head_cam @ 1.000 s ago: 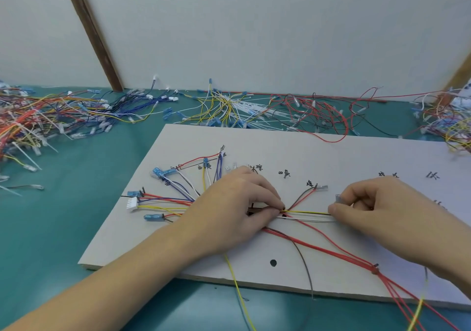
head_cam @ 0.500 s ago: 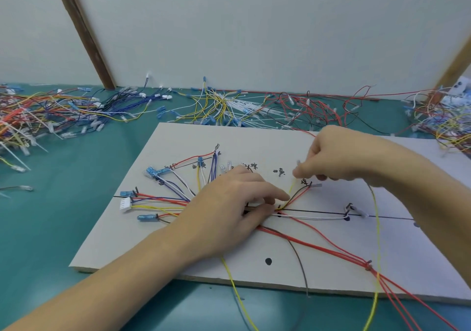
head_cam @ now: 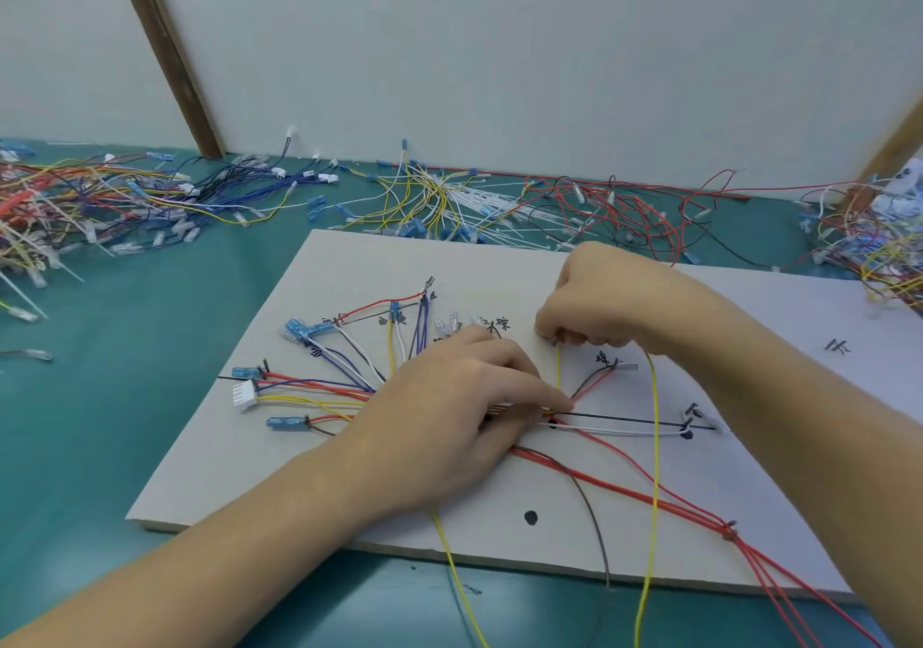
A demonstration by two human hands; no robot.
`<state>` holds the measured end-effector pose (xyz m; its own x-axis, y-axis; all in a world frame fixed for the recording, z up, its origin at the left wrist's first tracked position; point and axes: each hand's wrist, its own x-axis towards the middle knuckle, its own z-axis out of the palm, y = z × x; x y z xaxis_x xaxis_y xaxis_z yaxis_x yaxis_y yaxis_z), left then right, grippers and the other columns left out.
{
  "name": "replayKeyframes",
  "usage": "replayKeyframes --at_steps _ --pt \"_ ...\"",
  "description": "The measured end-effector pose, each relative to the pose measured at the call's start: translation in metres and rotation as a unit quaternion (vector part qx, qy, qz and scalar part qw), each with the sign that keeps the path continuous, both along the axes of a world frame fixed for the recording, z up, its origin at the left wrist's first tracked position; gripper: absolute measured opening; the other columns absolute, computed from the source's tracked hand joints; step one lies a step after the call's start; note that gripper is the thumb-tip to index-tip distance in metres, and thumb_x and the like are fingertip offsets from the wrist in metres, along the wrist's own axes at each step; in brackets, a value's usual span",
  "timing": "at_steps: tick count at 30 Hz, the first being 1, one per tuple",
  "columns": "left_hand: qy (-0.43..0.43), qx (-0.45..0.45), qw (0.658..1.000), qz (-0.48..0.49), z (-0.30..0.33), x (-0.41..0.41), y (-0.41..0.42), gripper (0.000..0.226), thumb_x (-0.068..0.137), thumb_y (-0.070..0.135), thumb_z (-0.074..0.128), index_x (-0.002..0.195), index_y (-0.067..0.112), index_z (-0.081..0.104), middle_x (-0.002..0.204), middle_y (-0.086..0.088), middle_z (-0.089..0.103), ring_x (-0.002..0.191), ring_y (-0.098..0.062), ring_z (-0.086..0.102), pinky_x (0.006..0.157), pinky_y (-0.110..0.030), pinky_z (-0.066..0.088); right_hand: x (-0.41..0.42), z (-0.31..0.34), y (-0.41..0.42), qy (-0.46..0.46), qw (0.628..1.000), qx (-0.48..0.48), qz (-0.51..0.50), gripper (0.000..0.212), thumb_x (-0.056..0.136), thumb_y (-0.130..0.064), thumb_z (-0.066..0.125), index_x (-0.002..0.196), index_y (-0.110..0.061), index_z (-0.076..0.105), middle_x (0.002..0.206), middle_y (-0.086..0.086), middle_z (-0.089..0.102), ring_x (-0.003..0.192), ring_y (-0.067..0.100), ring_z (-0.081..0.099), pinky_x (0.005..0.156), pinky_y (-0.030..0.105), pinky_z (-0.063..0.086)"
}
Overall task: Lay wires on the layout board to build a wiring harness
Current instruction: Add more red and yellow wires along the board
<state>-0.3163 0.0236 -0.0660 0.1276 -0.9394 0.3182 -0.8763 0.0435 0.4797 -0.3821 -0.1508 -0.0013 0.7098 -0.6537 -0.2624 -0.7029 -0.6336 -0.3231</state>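
The head view looks down on a white layout board (head_cam: 349,268) that lies on a green table (head_cam: 125,347). The left hand (head_cam: 449,412) rests on the middle of the board, and its thumb and fingers are closed on the bundle of wires (head_cam: 319,387) at the place where the branches come together. This hold probably keeps the wires from sliding while a new one is added.

The right hand (head_cam: 609,298) is further back on the board, with its fingers bent. Its fingertips (head_cam: 547,330) pinch the end of a yellow wire (head_cam: 655,447) just beside a handwritten mark. From the pinch, one short part of this wire goes down to the left hand. The longer part hangs over the front edge of the board. It seems the person puts the wire end at its marked place, so that the branch gets the correct length.

Left of the left hand, the laid wires spread like a fan and end in blue terminals (head_cam: 299,330) and a white connector (head_cam: 244,395). Red wires (head_cam: 649,495) run to the front right, where a tie holds them together.

Behind the board, loose wire piles (head_cam: 449,203) lie along the wall, probably as stock within easy reach.
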Motion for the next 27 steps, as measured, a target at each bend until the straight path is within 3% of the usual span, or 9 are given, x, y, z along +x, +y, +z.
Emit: replayKeyframes --at_steps 4,7,10,12,14,17,21,24,27 --pt "0.029 -0.008 1.000 0.002 0.000 0.001 -0.001 0.023 0.098 0.019 0.068 0.115 0.029 0.079 0.106 0.014 0.071 0.103 -0.018 0.057 0.090 -0.038 0.048 -0.009 -0.011 0.032 -0.009 0.961 -0.255 0.111 0.044 0.088 -0.014 0.066 0.066 -0.016 0.028 0.066 0.003 0.029 0.072 0.030 0.042 0.053 0.029 0.027" --pt "0.060 -0.016 0.998 0.011 0.002 0.002 -0.001 0.017 0.093 0.015 0.073 0.106 0.023 0.081 0.091 0.007 0.075 0.095 -0.016 0.060 0.087 -0.037 0.049 -0.030 -0.013 0.047 -0.024 0.955 -0.267 0.125 0.051 0.087 -0.012 0.067 0.067 -0.018 0.022 0.069 0.002 0.024 0.061 0.027 0.032 0.046 0.030 0.015" --pt "0.078 -0.022 0.996 0.023 0.004 0.001 -0.001 0.015 0.088 0.012 0.075 0.097 0.023 0.081 0.085 0.003 0.074 0.091 -0.016 0.062 0.086 -0.036 0.049 -0.049 -0.020 0.058 -0.065 0.965 -0.228 0.111 0.034 0.088 -0.014 0.062 0.067 -0.017 0.036 0.071 0.002 0.039 0.060 0.026 0.038 0.047 0.034 0.027" --pt "0.088 -0.020 0.995 0.043 0.005 -0.001 0.000 0.013 0.086 0.013 0.076 0.093 0.023 0.080 0.085 0.004 0.072 0.090 -0.012 0.063 0.086 -0.033 0.048 -0.062 -0.024 0.063 -0.139 0.975 -0.157 0.074 0.010 0.089 -0.017 0.060 0.079 -0.018 0.062 0.081 -0.001 0.063 0.076 0.029 0.057 0.063 0.040 0.049" --pt "0.087 -0.007 0.994 0.058 0.006 -0.001 0.001 0.011 0.087 0.016 0.076 0.094 0.024 0.078 0.088 0.007 0.071 0.092 -0.008 0.063 0.087 -0.031 0.047 -0.076 -0.028 0.067 -0.232 0.971 -0.064 0.000 0.014 0.092 -0.018 0.063 0.097 -0.024 0.074 0.088 -0.009 0.074 0.078 0.019 0.062 0.075 0.040 0.056" --pt "0.107 -0.003 0.993 0.058 0.007 -0.003 0.001 0.016 0.087 0.014 0.076 0.099 0.023 0.070 0.094 0.012 0.074 0.095 -0.005 0.065 0.087 -0.027 0.049 -0.095 -0.032 0.082 -0.294 0.954 -0.024 -0.050 0.026 0.094 -0.025 0.067 0.119 -0.030 0.069 0.086 -0.023 0.075 0.077 0.015 0.065 0.078 0.042 0.058" --pt "0.086 0.002 0.995 0.055 0.005 -0.002 0.001 0.031 0.092 0.018 0.074 0.119 0.030 0.067 0.098 0.019 0.074 0.094 0.006 0.058 0.081 -0.006 0.037 -0.109 -0.035 0.104 -0.337 0.940 0.000 -0.054 0.014 0.086 -0.032 0.064 0.090 -0.044 0.070 0.076 -0.029 0.072 0.051 0.003 0.062 0.059 0.023 0.049" --pt "0.050 0.011 0.998 0.034 0.003 -0.002 0.001 0.033 0.097 0.021 0.068 0.126 0.036 0.067 0.102 0.021 0.070 0.104 -0.002 0.055 0.093 -0.021 0.043 -0.114 -0.044 0.109 -0.339 0.920 0.179 -0.085 0.012 0.096 -0.023 0.064 0.097 -0.032 0.072 0.068 -0.010 0.075 0.042 0.000 0.057 0.049 0.009 0.040" --pt "0.027 0.014 0.999 0.025 0.001 -0.001 0.000 0.026 0.100 0.022 0.065 0.121 0.034 0.072 0.105 0.020 0.067 0.107 -0.006 0.054 0.097 -0.032 0.045 -0.114 -0.048 0.114 -0.337 0.912 0.214 -0.096 0.014 0.098 -0.021 0.062 0.102 -0.032 0.070 0.065 -0.006 0.074 0.046 -0.004 0.055 0.051 0.006 0.038"
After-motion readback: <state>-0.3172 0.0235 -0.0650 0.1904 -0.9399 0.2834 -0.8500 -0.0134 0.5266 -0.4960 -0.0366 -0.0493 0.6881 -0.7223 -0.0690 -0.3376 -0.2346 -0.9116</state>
